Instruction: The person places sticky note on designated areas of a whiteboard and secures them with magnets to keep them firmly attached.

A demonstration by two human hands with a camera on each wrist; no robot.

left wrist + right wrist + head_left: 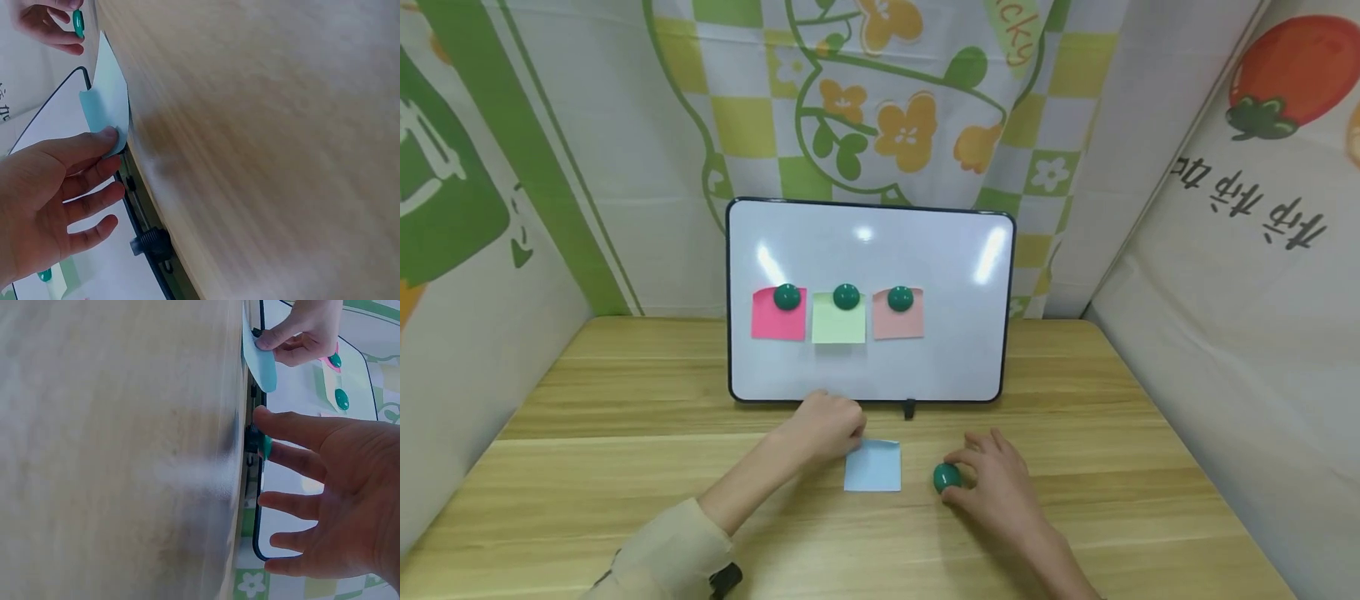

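Observation:
A light blue sticky note [872,467] is pinched at its corner between the thumb and index finger of my left hand [827,425]; the left wrist view shows the note [109,94] tilted up. My right hand [996,483] holds a round green magnet [947,477] between thumb and index finger, its other fingers spread. Behind both hands stands a whiteboard [962,350]. On it a bright pink note [778,325], a pale green note [838,327] and a salmon pink note [898,323] hang in a row, each under a green magnet.
The whiteboard leans upright at the back of the wooden table [647,467], with a small black clip foot [909,409] at its lower edge. A patterned curtain [880,108] hangs behind it, and printed cloth walls [1247,275] close off both sides.

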